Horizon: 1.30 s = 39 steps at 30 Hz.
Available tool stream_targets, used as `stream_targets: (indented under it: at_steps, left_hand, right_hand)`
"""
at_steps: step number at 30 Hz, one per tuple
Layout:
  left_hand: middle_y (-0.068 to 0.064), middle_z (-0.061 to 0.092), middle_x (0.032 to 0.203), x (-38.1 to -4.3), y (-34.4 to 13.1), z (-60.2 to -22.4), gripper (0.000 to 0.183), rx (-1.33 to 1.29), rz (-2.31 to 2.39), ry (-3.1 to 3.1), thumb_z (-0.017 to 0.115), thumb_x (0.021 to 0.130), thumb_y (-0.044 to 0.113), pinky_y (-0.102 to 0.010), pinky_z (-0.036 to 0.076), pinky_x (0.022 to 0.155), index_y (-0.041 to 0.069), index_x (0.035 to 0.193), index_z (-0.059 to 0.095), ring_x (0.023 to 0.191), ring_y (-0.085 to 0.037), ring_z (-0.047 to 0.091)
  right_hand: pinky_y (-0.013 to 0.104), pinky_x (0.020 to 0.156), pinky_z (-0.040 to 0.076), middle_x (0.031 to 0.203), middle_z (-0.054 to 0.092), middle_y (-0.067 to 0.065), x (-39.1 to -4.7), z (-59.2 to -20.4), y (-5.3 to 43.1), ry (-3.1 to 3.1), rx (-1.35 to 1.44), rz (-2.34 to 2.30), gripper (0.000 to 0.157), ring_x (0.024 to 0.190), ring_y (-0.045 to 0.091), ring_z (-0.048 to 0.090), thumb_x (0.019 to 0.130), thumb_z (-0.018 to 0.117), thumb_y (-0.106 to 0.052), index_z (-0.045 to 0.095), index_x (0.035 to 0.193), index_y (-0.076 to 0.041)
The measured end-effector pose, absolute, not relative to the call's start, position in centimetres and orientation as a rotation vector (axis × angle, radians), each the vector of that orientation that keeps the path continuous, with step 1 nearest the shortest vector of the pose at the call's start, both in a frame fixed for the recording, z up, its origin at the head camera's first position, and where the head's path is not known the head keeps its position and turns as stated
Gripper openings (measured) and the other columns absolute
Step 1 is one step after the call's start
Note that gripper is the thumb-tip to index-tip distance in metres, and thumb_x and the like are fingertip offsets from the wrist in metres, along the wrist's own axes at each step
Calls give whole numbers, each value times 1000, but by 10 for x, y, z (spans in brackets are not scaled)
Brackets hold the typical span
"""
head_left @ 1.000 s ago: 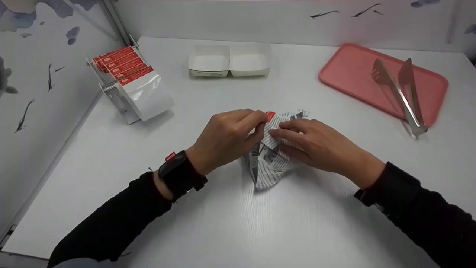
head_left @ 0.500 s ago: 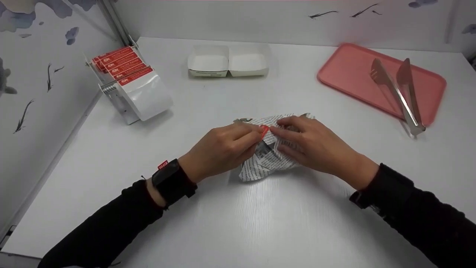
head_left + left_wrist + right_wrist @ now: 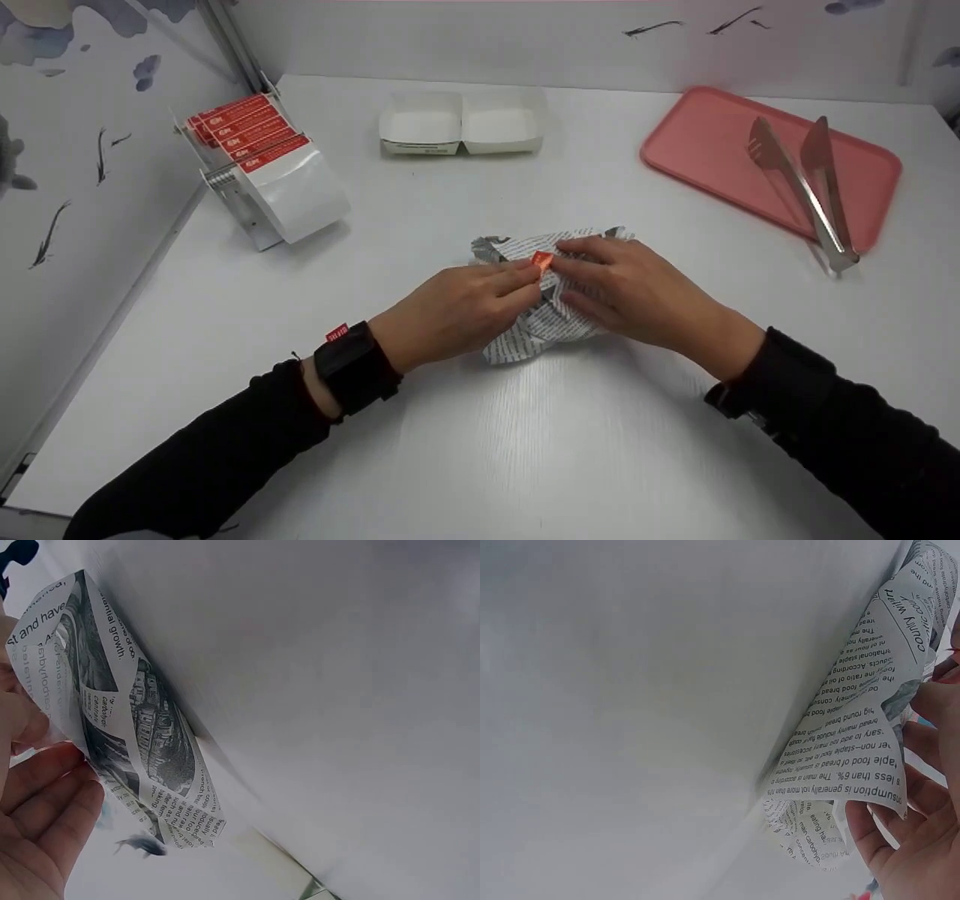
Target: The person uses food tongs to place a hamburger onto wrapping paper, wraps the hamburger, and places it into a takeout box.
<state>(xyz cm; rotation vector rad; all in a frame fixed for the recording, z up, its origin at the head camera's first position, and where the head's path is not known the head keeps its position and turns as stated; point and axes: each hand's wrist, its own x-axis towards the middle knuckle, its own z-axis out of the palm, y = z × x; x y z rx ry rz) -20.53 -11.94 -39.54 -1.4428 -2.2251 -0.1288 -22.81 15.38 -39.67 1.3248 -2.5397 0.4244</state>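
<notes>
A crumpled parcel wrapped in newsprint paper (image 3: 517,345) lies on the white table in the head view. A small red sticker (image 3: 541,260) sits on its top. My left hand (image 3: 469,307) reaches in from the left, its extended fingers pressing on the paper at the sticker. From the right, my right hand (image 3: 645,300) rests its spread fingers on the wrapper, its fingertips close to the sticker. Folded printed paper (image 3: 150,735) fills the near side of the left wrist view, and a loose paper flap (image 3: 847,742) hangs beside the fingers in the right wrist view. The wrapper hides its contents.
A dispenser of red and white stickers (image 3: 262,165) stands at the left. An open white carton (image 3: 461,124) sits at the back. On the right lies a pink tray (image 3: 697,142) with metal tongs (image 3: 810,195) across it. White walls bound the table behind and left.
My left hand has come down and toward me with the sticker, which now lies lower on the wrapper. The parcel's left end has shifted and spread left. My right hand has barely moved.
</notes>
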Motion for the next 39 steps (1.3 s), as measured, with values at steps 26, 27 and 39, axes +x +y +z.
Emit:
stream_targets:
  at_steps: [26, 27, 39]
  left_hand:
    - [-3, 68, 149, -183, -124, -397, 36, -1328, 271, -2346, 62, 108, 17, -37, 54, 114, 11, 142, 70, 139, -19, 65]
    - [-3, 66, 152, -180, -125, -396, 38, -1311, 287, -2374, 61, 108, 19, -38, 53, 116, 12, 145, 68, 142, -19, 63]
    - [-12, 32, 176, -163, -135, -393, 60, -1228, 288, -2758, 54, 111, 47, -55, 38, 127, 16, 163, 48, 166, -29, 28]
  right_hand:
    - [61, 96, 57, 145, 66, 19, -221, -392, 150, -2669, 1260, 297, 49, 128, 39, 68, 105, 71, -22, 62, 152, -16]
    - [61, 97, 57, 145, 65, 18, -220, -392, 150, -2679, 1253, 297, 49, 129, 39, 68, 105, 70, -22, 62, 152, -16]
    - [61, 97, 58, 142, 66, 20, -221, -395, 149, -2660, 1250, 329, 49, 122, 42, 70, 103, 73, -21, 63, 151, -15]
